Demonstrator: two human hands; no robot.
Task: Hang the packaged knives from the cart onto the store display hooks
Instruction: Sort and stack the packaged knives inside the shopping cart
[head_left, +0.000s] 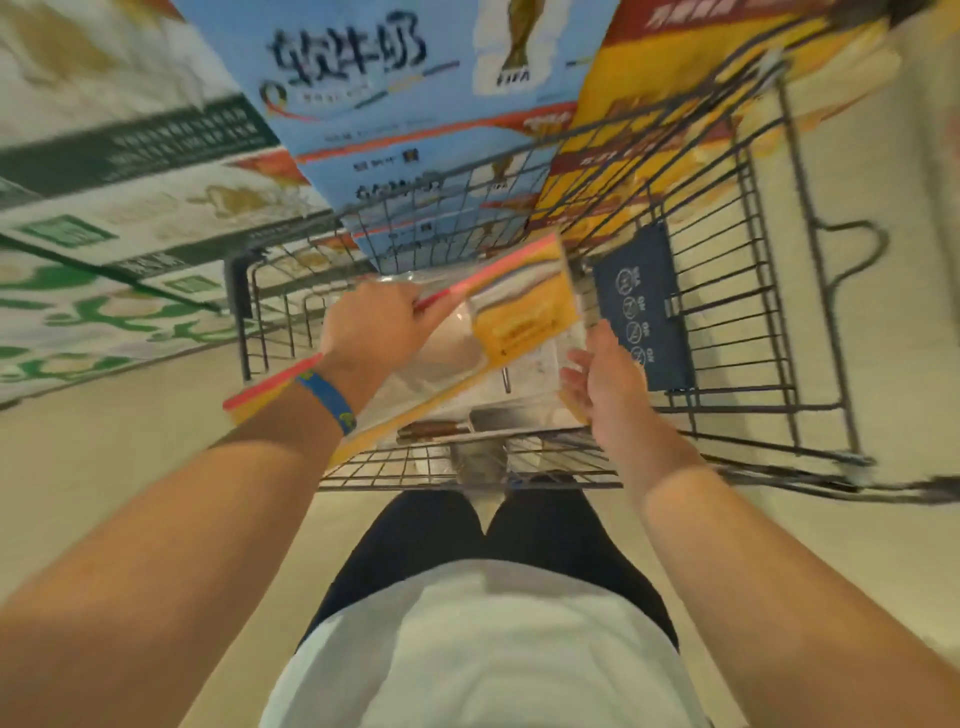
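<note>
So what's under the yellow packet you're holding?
Another packaged knife lies in the cart under the yellow packet. Its brown handle and grey blade show. The packet covers the rest of it.

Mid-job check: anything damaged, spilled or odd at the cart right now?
Nothing stands out. The packaged knife looks intact, tilted above the cart, gripped by the left hand with the right hand at its corner. Motion blur hides fine detail.

Only "FIFA" is legible, printed on the blue carton (415, 104); other lettering blurs.
</note>
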